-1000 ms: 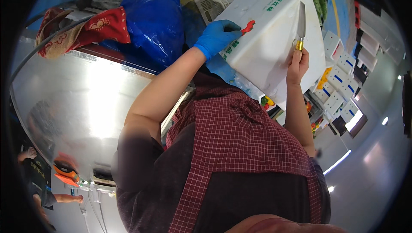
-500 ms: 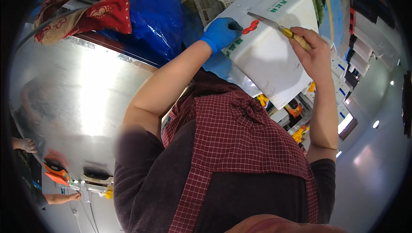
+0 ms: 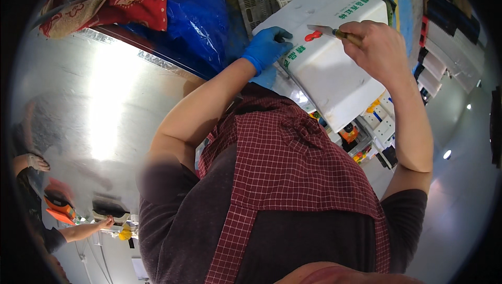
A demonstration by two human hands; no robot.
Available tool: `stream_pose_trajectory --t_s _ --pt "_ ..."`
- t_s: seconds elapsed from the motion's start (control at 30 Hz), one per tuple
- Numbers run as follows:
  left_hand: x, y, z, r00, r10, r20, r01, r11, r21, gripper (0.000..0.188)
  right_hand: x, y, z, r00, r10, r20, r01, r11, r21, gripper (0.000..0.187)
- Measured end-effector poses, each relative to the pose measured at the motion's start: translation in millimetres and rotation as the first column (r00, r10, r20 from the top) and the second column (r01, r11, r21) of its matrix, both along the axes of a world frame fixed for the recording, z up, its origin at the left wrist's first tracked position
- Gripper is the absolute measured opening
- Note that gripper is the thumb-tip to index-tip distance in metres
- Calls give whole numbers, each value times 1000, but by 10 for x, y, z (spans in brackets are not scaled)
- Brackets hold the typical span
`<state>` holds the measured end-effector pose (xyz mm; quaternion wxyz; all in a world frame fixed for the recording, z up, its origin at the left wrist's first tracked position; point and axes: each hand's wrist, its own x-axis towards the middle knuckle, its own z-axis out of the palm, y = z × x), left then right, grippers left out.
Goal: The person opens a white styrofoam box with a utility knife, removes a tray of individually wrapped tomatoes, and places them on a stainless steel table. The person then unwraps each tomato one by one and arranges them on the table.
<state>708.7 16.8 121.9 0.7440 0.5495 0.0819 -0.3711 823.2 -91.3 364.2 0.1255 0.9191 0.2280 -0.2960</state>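
steel knife (image 3: 339, 33) points left, long axis slightly slanted, clenched by the right hand (image 3: 380, 49); grip of left hand (image 3: 265, 49) unclear.

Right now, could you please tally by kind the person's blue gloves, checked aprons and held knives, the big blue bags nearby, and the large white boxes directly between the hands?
Blue glove: 1, on the left hand
Knife: 1, in the right hand
Checked apron: 1
Blue bag: 1
White box: 1
Total: 5

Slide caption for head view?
Gloved left hand at the edge of a white box; right hand holds a knife over it.
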Motion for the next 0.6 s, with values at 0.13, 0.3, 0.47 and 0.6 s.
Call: stream_pose_trajectory --t_s 0.13,0.3,0.47,0.6 --pt "-28 -39 -23 995 18 98 -20 1000 14 32 89 74 9 997 37 -62 -42 996 -80 17" --pt "-27 -62 -13 992 -13 127 5 998 59 35 122 111 87 991 83 -109 -96 989 -115 17" --pt "30 -72 24 995 -8 98 8 1000 3 35 124 96 322 991 26 -131 -38 996 -87 18" --pt "125 -49 240 999 -38 10 38 998 -52 33 21 15 453 994 -35 -100 32 999 -25 20"
